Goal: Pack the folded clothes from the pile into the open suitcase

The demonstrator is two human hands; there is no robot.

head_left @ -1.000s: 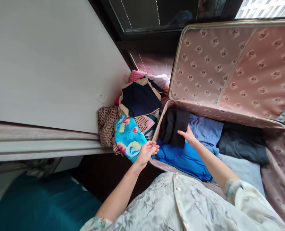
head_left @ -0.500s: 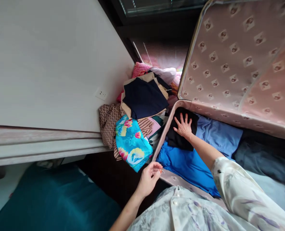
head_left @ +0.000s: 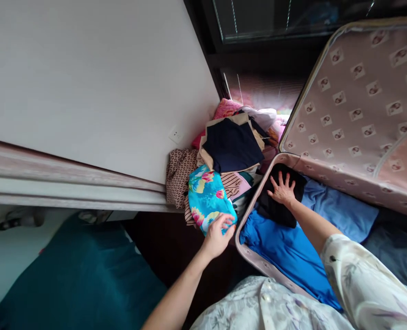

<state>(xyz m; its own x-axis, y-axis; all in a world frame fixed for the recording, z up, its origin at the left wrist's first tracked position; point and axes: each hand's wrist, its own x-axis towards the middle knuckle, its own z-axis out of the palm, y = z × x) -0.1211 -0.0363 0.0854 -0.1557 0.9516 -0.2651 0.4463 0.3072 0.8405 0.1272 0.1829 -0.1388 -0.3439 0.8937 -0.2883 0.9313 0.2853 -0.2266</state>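
My right hand [head_left: 283, 188] is spread flat on a folded black garment [head_left: 294, 215] in the corner of the open suitcase [head_left: 255, 195]. My left hand [head_left: 220, 234] hovers at the lower corner of a turquoise floral cloth [head_left: 205, 192], its fingers loosely bent and the thumb apart from them. It overlaps the cloth in the view, and no grip on it shows. A bright blue garment [head_left: 289, 247] lies nearest to me in the case. Beside the black garment is a lighter blue one [head_left: 341, 208].
Left of the suitcase is a clothes pile with a navy garment [head_left: 233, 144] on top and a brown patterned cloth [head_left: 179, 176]. The suitcase lid [head_left: 354, 98] stands raised against the dark window frame. A white panel [head_left: 96, 82] and a teal bedcover [head_left: 83, 275] are at left.
My left hand has moved from the suitcase's near corner up and over the turquoise cloth's lower edge. My right hand stays on the black garment. The view has swung left.
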